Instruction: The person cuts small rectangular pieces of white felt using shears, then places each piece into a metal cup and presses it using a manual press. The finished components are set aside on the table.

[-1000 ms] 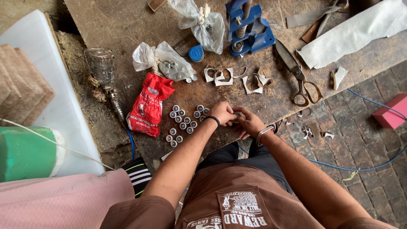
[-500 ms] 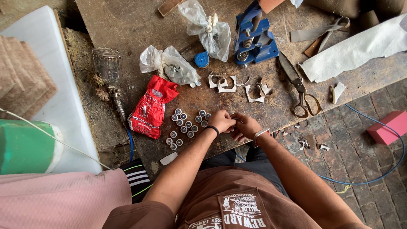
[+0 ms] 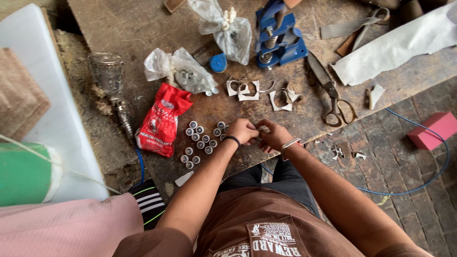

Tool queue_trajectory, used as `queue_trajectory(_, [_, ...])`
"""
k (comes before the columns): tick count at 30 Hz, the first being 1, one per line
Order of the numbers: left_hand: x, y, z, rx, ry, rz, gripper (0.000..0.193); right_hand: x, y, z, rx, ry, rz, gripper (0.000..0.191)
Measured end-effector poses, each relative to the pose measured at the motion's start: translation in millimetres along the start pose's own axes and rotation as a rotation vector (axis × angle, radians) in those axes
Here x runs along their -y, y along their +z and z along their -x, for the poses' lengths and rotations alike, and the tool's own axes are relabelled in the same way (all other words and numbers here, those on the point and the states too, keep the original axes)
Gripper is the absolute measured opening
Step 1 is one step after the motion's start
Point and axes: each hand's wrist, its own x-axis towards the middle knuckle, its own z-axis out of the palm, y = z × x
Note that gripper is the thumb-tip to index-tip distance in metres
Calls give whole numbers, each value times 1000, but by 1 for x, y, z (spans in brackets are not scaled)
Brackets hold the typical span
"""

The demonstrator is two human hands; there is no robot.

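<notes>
We take the red bag (image 3: 160, 122) on the tabletop (image 3: 143, 28) as our landmark. Well to its left lie a white board (image 3: 62, 128) and a green roll (image 3: 24, 176); just left of the bag stands a glass jar (image 3: 105, 71) on a metal stem. Above the bag sits a clear bag (image 3: 183, 71) of small parts. Just right of the red bag we see the caps (image 3: 202, 138), small round silver pieces in loose rows.

Right of the caps, our left hand (image 3: 243, 131) and right hand (image 3: 275, 135) meet at the near edge of the tabletop. Our fingers (image 3: 257, 135) are curled tight and pinched together on a small pale piece (image 3: 263, 129); both hands grip it between them, though it is too small for us to tell what it is. A black band sits on the left wrist, a pale one on the right.

Above the hands, farther from the red bag, lie white scraps (image 3: 250, 89). Up and right of those stands a blue press (image 3: 278, 38), with a second clear bag (image 3: 228, 28) at its left. Farther right lie scissors (image 3: 333, 95), then white cloth (image 3: 395, 47). Far right, off the tabletop, a pink block (image 3: 435, 129) and a blue cord (image 3: 419, 185) lie on the brick floor (image 3: 409, 214).
</notes>
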Motion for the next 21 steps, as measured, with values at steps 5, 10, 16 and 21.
queue_trajectory(5, [-3,10,-14,14,24,68,18,-12,-19,-6,37,-53,-63,33])
queue_trajectory(10, [-9,25,-9,-143,-1,-68,20,-27,-27,-15,169,-102,-300,33])
queue_trajectory(16, [9,34,-8,-236,107,-220,21,-32,-8,-14,126,-132,-247,37])
queue_trajectory(21, [36,7,0,-84,10,107,17,-21,13,-7,129,-96,-251,35])
